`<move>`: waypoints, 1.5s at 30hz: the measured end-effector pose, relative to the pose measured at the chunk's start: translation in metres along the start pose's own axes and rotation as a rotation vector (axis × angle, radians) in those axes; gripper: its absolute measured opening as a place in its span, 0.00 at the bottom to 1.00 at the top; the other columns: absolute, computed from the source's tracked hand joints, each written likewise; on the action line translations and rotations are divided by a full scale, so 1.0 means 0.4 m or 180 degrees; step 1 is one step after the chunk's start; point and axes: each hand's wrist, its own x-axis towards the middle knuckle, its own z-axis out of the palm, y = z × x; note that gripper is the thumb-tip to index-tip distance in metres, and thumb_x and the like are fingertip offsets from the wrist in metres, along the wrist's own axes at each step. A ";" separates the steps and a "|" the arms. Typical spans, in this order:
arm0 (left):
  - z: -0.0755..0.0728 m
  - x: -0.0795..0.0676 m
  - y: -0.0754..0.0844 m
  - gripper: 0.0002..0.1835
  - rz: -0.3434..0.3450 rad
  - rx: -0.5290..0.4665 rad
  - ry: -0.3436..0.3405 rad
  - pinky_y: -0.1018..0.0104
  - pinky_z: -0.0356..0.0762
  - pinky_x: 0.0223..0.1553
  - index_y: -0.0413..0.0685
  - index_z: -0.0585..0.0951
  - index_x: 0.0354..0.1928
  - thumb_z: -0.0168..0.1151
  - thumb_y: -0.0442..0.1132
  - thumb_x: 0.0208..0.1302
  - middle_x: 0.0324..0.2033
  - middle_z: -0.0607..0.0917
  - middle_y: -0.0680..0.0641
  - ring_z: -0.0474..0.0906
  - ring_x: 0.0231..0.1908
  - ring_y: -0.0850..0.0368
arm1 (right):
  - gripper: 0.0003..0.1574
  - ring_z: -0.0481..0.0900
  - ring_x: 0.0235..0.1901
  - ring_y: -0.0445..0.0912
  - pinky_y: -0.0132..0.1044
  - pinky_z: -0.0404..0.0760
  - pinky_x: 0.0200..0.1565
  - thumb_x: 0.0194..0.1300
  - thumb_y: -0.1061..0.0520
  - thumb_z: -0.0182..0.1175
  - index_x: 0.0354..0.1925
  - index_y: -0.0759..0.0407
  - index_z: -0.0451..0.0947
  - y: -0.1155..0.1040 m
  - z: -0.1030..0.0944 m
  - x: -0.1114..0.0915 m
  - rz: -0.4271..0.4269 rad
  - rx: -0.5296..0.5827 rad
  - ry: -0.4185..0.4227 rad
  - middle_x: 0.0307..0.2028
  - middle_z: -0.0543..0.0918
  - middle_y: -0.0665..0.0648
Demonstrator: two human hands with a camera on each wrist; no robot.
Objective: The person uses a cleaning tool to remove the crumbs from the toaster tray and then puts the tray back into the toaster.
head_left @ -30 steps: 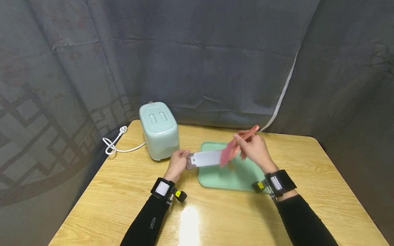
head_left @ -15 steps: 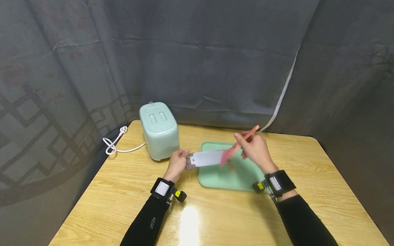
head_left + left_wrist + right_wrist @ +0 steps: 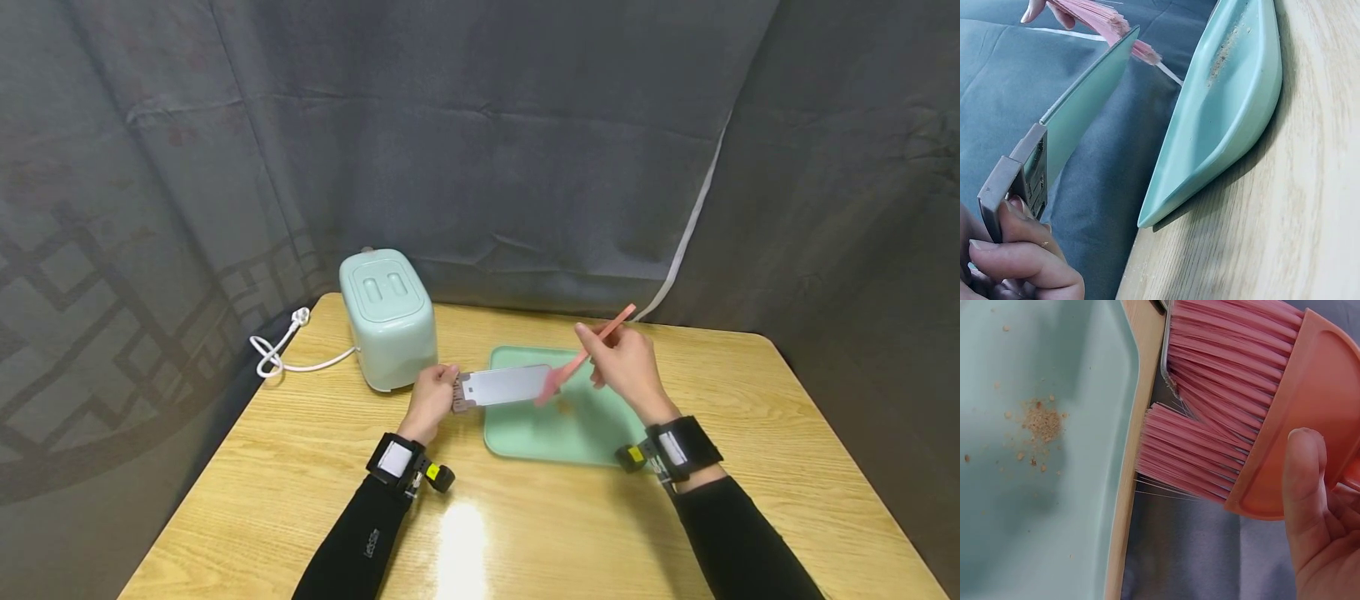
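My left hand (image 3: 431, 402) grips the grey-brown end of a flat metal crumb tray (image 3: 506, 387), thumb and fingers pinching it in the left wrist view. The tray hangs tilted above a mint-green serving tray (image 3: 517, 435). In my right hand (image 3: 627, 367) is an orange-pink brush (image 3: 583, 358), held by its handle. Its pink bristles (image 3: 1222, 369) bend and split around the crumb tray's free end. Below, a small heap of brown crumbs (image 3: 1042, 422) lies on the serving tray, with loose bits scattered around it.
A mint-green toaster (image 3: 397, 350) with a lid on top stands just beyond my left hand. Its white cord and plug (image 3: 279, 354) lie at the table's back left. A grey curtain (image 3: 525, 167) hangs behind the wooden table (image 3: 765, 467).
The brush has turned from broad side toward edge-on, and its bristles have shifted slightly right at the crumb tray's free end. My left hand and the crumb tray have stayed nearly still.
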 end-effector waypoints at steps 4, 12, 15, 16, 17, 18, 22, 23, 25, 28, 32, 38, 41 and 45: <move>0.003 -0.001 -0.001 0.18 0.0015 -0.0018 0.0033 0.65 0.68 0.37 0.33 0.82 0.44 0.50 0.42 0.82 0.33 0.77 0.47 0.72 0.37 0.54 | 0.34 0.79 0.11 0.46 0.37 0.76 0.15 0.71 0.30 0.61 0.38 0.61 0.84 0.007 0.001 -0.001 -0.0023 -0.0060 0.0039 0.15 0.80 0.55; 0.001 -0.002 0.000 0.18 -0.0034 -0.0007 0.0052 0.65 0.68 0.36 0.34 0.82 0.45 0.49 0.43 0.82 0.34 0.76 0.47 0.71 0.37 0.54 | 0.36 0.79 0.11 0.47 0.39 0.78 0.15 0.71 0.29 0.60 0.34 0.61 0.83 0.011 -0.001 -0.006 0.0005 -0.0091 0.0056 0.17 0.80 0.55; 0.000 -0.003 0.000 0.18 -0.0035 0.0003 0.0036 0.65 0.68 0.36 0.34 0.81 0.44 0.49 0.43 0.82 0.33 0.76 0.47 0.71 0.37 0.54 | 0.36 0.79 0.12 0.47 0.39 0.79 0.16 0.71 0.29 0.60 0.35 0.61 0.83 0.012 -0.002 -0.008 0.0044 -0.0103 0.0023 0.18 0.80 0.56; 0.000 -0.004 0.000 0.18 -0.0034 0.0006 0.0034 0.65 0.68 0.36 0.34 0.81 0.44 0.49 0.43 0.82 0.33 0.76 0.47 0.71 0.37 0.54 | 0.36 0.79 0.12 0.47 0.40 0.80 0.16 0.71 0.28 0.60 0.34 0.61 0.83 0.012 -0.002 -0.008 0.0065 -0.0098 0.0019 0.18 0.80 0.56; 0.000 -0.003 -0.001 0.18 -0.0024 0.0007 0.0031 0.65 0.68 0.36 0.34 0.81 0.44 0.49 0.43 0.82 0.33 0.76 0.47 0.71 0.37 0.54 | 0.36 0.80 0.12 0.47 0.40 0.80 0.16 0.71 0.28 0.60 0.35 0.61 0.83 0.013 -0.002 -0.008 0.0076 -0.0096 0.0013 0.19 0.80 0.56; 0.000 -0.004 -0.001 0.18 -0.0021 0.0006 0.0029 0.65 0.68 0.36 0.34 0.81 0.44 0.49 0.43 0.82 0.33 0.76 0.47 0.72 0.37 0.54 | 0.37 0.80 0.12 0.47 0.40 0.80 0.17 0.70 0.28 0.60 0.35 0.61 0.83 0.014 -0.002 -0.008 0.0091 -0.0089 0.0010 0.19 0.81 0.56; 0.001 -0.002 -0.004 0.19 -0.0012 -0.0007 0.0017 0.65 0.68 0.36 0.34 0.81 0.44 0.49 0.44 0.82 0.34 0.77 0.47 0.72 0.36 0.54 | 0.37 0.80 0.13 0.47 0.41 0.81 0.17 0.70 0.28 0.60 0.36 0.62 0.83 0.018 -0.001 -0.008 0.0139 -0.0074 0.0008 0.20 0.81 0.57; 0.001 -0.001 -0.005 0.19 -0.0014 -0.0009 0.0014 0.65 0.69 0.35 0.34 0.81 0.44 0.49 0.44 0.82 0.33 0.77 0.47 0.72 0.36 0.55 | 0.37 0.80 0.13 0.47 0.41 0.81 0.17 0.70 0.28 0.60 0.36 0.62 0.83 0.019 -0.001 -0.008 0.0146 -0.0069 0.0009 0.21 0.81 0.58; 0.002 0.000 -0.005 0.18 -0.0022 -0.0015 0.0008 0.65 0.69 0.35 0.35 0.81 0.43 0.49 0.44 0.82 0.33 0.77 0.47 0.72 0.36 0.55 | 0.37 0.80 0.12 0.47 0.41 0.81 0.17 0.70 0.28 0.60 0.35 0.62 0.83 0.021 -0.001 -0.007 0.0156 -0.0059 0.0013 0.21 0.81 0.58; 0.002 0.000 -0.007 0.19 -0.0017 -0.0011 0.0007 0.65 0.68 0.34 0.35 0.80 0.40 0.50 0.44 0.82 0.32 0.76 0.47 0.71 0.34 0.55 | 0.37 0.80 0.12 0.47 0.42 0.81 0.17 0.70 0.28 0.60 0.35 0.62 0.83 0.024 -0.001 -0.008 0.0156 -0.0028 0.0022 0.20 0.81 0.57; 0.003 0.001 -0.008 0.19 -0.0022 -0.0001 0.0008 0.65 0.68 0.34 0.35 0.81 0.40 0.50 0.44 0.82 0.32 0.77 0.47 0.71 0.34 0.55 | 0.38 0.79 0.11 0.46 0.45 0.82 0.17 0.70 0.28 0.60 0.35 0.62 0.82 0.025 -0.003 -0.010 0.0148 0.0021 0.0031 0.18 0.81 0.56; 0.005 0.003 -0.009 0.18 -0.0052 0.0030 0.0020 0.64 0.68 0.36 0.35 0.82 0.42 0.50 0.44 0.82 0.34 0.78 0.46 0.72 0.36 0.54 | 0.38 0.79 0.11 0.47 0.41 0.80 0.16 0.70 0.27 0.60 0.35 0.62 0.82 0.028 -0.002 -0.011 0.0125 0.0055 0.0068 0.16 0.80 0.56; 0.006 0.003 -0.009 0.18 -0.0047 0.0052 0.0036 0.64 0.67 0.36 0.35 0.82 0.42 0.51 0.44 0.82 0.34 0.77 0.46 0.72 0.37 0.53 | 0.37 0.79 0.11 0.47 0.43 0.81 0.17 0.71 0.28 0.59 0.36 0.62 0.82 0.028 -0.004 -0.011 0.0126 0.0058 0.0084 0.16 0.80 0.55; 0.005 0.003 -0.009 0.18 -0.0042 0.0060 0.0047 0.65 0.68 0.35 0.35 0.82 0.43 0.51 0.44 0.82 0.34 0.77 0.46 0.72 0.37 0.53 | 0.36 0.80 0.11 0.47 0.44 0.81 0.17 0.71 0.29 0.60 0.37 0.62 0.82 0.030 -0.009 -0.012 0.0160 0.0052 0.0119 0.15 0.80 0.55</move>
